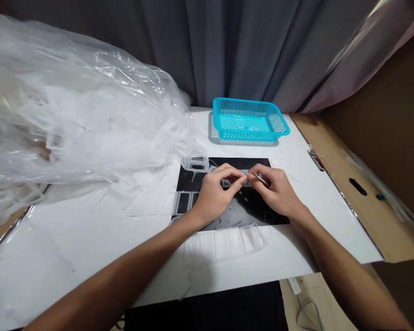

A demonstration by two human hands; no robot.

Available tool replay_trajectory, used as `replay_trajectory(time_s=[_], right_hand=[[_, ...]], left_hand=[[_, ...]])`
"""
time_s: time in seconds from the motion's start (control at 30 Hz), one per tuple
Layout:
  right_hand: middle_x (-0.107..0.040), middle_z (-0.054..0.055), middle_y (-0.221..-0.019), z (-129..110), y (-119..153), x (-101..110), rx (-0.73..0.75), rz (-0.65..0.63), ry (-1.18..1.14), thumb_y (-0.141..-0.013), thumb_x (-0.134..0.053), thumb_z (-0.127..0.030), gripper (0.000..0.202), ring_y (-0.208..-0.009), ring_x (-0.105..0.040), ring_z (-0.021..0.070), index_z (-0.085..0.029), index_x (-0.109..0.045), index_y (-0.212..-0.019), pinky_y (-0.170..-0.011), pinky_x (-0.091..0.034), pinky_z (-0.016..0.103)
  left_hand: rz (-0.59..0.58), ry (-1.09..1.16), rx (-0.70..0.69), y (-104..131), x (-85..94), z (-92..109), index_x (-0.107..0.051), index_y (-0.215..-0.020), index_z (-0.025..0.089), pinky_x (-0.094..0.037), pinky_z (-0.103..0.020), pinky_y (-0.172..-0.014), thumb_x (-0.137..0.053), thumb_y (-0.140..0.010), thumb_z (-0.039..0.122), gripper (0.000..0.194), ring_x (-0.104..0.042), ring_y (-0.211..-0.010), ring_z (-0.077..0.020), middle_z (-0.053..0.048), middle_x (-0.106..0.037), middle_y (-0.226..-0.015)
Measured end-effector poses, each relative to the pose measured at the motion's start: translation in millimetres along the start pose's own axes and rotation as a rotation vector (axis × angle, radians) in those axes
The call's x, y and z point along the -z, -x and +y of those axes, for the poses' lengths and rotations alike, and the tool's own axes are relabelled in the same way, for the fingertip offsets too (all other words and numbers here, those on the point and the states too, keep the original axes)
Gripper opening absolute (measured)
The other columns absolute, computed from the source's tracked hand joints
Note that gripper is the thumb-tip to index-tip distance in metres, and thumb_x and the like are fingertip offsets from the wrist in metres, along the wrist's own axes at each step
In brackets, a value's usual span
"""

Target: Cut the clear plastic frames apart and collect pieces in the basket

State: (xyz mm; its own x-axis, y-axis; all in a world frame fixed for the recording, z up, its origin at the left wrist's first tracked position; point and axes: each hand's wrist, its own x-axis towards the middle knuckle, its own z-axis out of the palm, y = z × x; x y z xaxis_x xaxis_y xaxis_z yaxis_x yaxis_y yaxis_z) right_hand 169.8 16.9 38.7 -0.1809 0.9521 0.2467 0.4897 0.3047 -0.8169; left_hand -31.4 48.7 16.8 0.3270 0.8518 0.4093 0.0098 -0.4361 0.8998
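My left hand is closed in a pinch over the black mat. A translucent plastic frame shows by its fingers, and the pinched part is mostly hidden. My right hand is also closed, its fingertips almost touching the left ones. A thin, pale, stick-like tool lies in its grip; its exact kind does not show. More clear frame-shaped pieces lie on the mat's left side. Along the near edge of the mat is a row of thin whitish translucent pieces.
A large clear plastic bag full of translucent frames covers the table's left side. Behind the mat stands a blue perforated basket. A small metal and red tool lies at the right table edge, near cardboard. Grey curtains hang behind.
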Motion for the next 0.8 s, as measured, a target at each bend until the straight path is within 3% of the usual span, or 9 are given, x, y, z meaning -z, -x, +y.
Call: replay_trajectory(time_s=[0.2,0.47,0.8], right_hand=[[-0.059,-0.002,-0.072,-1.6,1.5,0.4,0.051,-0.028,0.040,-0.097,-0.061,-0.023,0.014,-0.062,-0.045,0.0133,-0.022,-0.063,-0.083,-0.063,-0.037,0.030],[-0.051,-0.005,-0.067,-0.4,1.8,-4.9,-0.026,0.015,-0.111,-0.086,-0.062,-0.021,0.010,-0.057,-0.037,0.0100,-0.022,-0.058,-0.077,-0.054,-0.029,0.027],[-0.045,-0.006,-0.064,2.2,1.0,-5.6,-0.017,0.057,-0.097,-0.087,-0.064,-0.022,0.019,-0.060,-0.034,0.0096,-0.021,-0.054,-0.072,-0.055,-0.028,0.026]], left_hand=[[-0.043,-0.013,-0.004,3.0,-0.7,3.8,-0.079,-0.094,0.023,-0.052,-0.033,-0.082,-0.073,-0.103,0.025,0.011,-0.069,-0.089,-0.0198,-0.003,-0.074,-0.094],[-0.103,0.060,0.019,-0.1,1.5,-2.3,-0.079,-0.093,0.021,-0.052,-0.032,-0.084,-0.072,-0.103,0.027,0.014,-0.069,-0.089,-0.0187,-0.003,-0.074,-0.092],[-0.118,0.102,0.074,0.2,0.7,-7.2,-0.078,-0.095,0.020,-0.050,-0.033,-0.084,-0.073,-0.103,0.030,0.014,-0.068,-0.091,-0.0180,-0.004,-0.073,-0.095]])
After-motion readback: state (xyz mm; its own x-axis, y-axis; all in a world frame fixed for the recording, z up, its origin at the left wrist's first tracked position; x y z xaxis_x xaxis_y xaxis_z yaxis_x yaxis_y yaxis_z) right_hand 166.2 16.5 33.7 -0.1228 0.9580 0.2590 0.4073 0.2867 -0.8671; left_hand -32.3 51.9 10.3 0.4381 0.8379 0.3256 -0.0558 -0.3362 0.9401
